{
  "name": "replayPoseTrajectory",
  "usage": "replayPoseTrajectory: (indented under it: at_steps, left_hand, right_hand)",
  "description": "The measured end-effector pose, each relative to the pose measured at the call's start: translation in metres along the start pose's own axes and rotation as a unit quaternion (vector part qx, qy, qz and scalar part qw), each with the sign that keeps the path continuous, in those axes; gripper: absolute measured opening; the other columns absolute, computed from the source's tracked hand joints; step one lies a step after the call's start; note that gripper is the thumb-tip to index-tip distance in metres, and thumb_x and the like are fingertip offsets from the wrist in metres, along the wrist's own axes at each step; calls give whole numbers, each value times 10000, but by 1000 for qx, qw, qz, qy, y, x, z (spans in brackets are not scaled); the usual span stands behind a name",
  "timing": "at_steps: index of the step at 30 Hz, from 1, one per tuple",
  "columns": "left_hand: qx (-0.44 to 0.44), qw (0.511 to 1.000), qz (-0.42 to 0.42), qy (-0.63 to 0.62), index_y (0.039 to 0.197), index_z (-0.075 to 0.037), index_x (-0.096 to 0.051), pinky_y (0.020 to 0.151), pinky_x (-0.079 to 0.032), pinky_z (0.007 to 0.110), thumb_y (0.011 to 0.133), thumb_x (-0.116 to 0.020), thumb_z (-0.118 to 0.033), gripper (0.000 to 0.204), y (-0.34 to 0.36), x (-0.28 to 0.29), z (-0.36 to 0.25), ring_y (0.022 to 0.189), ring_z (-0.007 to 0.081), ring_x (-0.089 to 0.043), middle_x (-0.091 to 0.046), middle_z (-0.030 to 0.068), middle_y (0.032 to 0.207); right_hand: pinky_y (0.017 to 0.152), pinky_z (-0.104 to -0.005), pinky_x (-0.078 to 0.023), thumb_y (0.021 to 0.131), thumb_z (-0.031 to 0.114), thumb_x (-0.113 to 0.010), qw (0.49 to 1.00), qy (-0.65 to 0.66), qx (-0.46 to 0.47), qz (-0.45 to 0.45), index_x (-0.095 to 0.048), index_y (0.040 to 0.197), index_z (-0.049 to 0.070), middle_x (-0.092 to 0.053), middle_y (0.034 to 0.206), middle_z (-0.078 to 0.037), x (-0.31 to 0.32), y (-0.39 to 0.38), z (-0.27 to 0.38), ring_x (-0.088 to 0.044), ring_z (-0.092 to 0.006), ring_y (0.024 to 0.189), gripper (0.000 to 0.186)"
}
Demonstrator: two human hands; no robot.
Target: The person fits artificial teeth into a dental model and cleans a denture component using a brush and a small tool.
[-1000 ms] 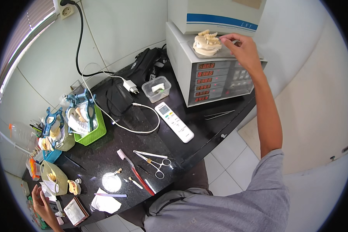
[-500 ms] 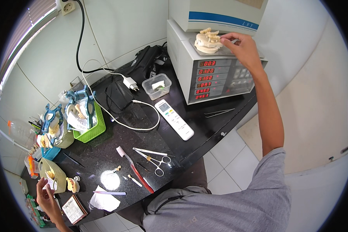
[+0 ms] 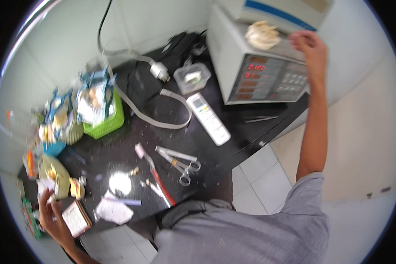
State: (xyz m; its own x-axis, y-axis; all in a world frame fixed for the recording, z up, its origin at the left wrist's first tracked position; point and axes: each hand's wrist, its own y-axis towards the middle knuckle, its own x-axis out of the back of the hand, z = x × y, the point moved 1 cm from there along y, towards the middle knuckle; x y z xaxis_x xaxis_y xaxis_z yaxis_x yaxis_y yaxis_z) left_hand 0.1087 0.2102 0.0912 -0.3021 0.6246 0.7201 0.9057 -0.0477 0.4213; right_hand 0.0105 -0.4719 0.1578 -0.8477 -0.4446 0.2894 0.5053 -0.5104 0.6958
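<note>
On top of a grey machine (image 3: pixel 229 61) with red displays sits a cream dental cast (image 3: pixel 262 37), blurred. My right hand (image 3: pixel 308 46) is just right of the cast, fingers curled; blur hides whether they hold anything. My left hand (image 3: pixel 53 211), at the lower left, has its fingers apart and holds nothing visible, beside a small notebook (image 3: pixel 75 218) and a pale yellow basket (image 3: pixel 61 185) with white paper in it. A small dental model (image 3: pixel 77 188) stands right of that basket.
The black counter (image 3: pixel 215 163) carries a white remote (image 3: pixel 209 119), clear tub (image 3: pixel 191 77), cables, scissor-like forceps (image 3: pixel 182 169), toothbrush (image 3: pixel 156 180), tweezers (image 3: pixel 259 119), paper (image 3: pixel 112 211) and a green basket (image 3: pixel 108 127) with blue dental articulators. Walls border the back and right.
My right hand has moved rightward, apart from the cast it was touching. The whole view has shifted, with counter items higher in the picture, and is now blurred.
</note>
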Motion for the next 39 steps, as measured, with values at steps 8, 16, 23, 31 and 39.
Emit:
replayPoseTrajectory:
  at_steps: [8,16,23,31,39]
  left_hand:
    - [13,926,65,-372,1048,50,-618,685,-544,245,885,-549,-10,187,-85,-87,-97,795,169,-667,-667,142,872]
    - [23,836,151,-526,1056,25,-628,718,-532,243,814,-626,72,247,-91,-166,-135,875,144,-629,-620,107,977]
    - [5,842,158,-515,1033,30,-629,790,-525,265,809,-642,66,227,-91,-167,-127,911,146,-620,-604,108,1005]
    - [19,848,164,-504,1036,28,-633,835,-515,281,791,-672,34,248,-94,-165,-122,941,152,-615,-597,116,1052]
    - [21,852,165,-496,1011,29,-641,826,-513,274,794,-677,36,220,-97,-167,-122,932,145,-612,-604,109,1034]
  right_hand:
    - [600,-270,-485,868,71,-592,909,374,-85,165,-529,957,-1,-558,799,-104,-92,-187,109,-543,-162,634,131]
    - [635,-262,-551,898,81,-580,686,548,-367,307,-568,1035,-46,-657,860,-125,-178,-282,127,-650,-141,716,187]
    - [662,-271,-566,909,80,-572,685,554,-376,285,-558,1061,-57,-668,875,-134,-193,-294,133,-668,-162,751,205]
    - [715,-281,-576,914,80,-593,716,523,-357,295,-552,1030,-53,-680,927,-201,-193,-295,138,-689,-202,822,182]
    - [736,-271,-566,919,59,-590,762,484,-317,291,-555,1001,-58,-683,919,-203,-190,-297,147,-685,-188,833,146]
